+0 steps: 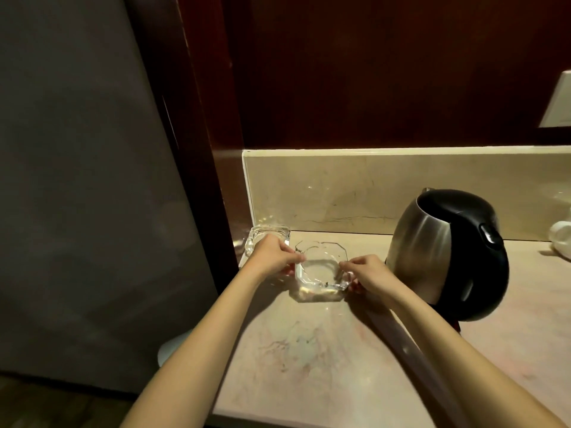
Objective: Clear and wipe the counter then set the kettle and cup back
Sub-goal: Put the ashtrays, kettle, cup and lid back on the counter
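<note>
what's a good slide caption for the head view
Both hands, left and right, grip a clear glass ashtray on the counter beside the steel kettle.

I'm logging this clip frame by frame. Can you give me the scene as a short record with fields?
left hand: grips left edge of the ashtray
right hand: grips right edge of the ashtray
ashtray: clear glass, on the counter
second ashtray: far left corner, behind left hand
kettle: right of the ashtray
cup: white, far right edge
counter: marbled stone

Hotel-room refreshment nook: marble surface [324, 350], electric kettle [448, 254], glass ashtray [318, 273], white cup [560, 239], dark wood panelling [370, 72].
</note>
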`<state>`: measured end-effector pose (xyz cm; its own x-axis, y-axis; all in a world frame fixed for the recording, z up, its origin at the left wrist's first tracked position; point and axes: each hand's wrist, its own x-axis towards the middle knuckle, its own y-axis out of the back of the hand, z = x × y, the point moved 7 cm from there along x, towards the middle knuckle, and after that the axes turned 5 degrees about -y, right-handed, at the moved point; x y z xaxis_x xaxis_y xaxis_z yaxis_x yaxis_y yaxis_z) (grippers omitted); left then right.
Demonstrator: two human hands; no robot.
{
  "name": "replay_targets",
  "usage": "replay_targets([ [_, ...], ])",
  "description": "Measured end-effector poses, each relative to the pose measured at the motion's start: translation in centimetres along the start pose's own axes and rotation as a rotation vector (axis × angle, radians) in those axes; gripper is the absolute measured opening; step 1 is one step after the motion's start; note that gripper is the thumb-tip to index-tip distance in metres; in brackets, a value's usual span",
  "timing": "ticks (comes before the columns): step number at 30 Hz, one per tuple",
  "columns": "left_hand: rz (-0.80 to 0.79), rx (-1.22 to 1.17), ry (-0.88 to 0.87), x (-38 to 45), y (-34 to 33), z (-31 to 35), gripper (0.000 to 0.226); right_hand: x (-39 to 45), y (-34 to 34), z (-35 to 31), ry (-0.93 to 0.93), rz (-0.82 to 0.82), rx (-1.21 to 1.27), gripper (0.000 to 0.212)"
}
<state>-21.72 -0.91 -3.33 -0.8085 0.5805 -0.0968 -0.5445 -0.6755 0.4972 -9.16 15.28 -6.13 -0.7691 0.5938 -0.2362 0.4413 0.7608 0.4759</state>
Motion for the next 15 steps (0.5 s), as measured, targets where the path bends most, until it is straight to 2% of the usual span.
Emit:
replay_targets([
  [7, 0.035, 0.073, 0.0, 3.7, 0.6, 1.5, 0.032, 4.2, 0.7, -2.1, 0.008, 0.108, 0.033, 0.031],
  [10, 0.055, 0.21, -0.029, 4.9, 0.6, 2.2, 0.028, 5.8, 0.5, -2.1, -0.024, 0.157, -0.039, 0.04],
  [15, 0.031, 0.329, -0.037, 6.6, 0.2, 2.1, 0.017, 7.4, -0.5, -1.4, -0.058, 0.174, -0.072, 0.038],
])
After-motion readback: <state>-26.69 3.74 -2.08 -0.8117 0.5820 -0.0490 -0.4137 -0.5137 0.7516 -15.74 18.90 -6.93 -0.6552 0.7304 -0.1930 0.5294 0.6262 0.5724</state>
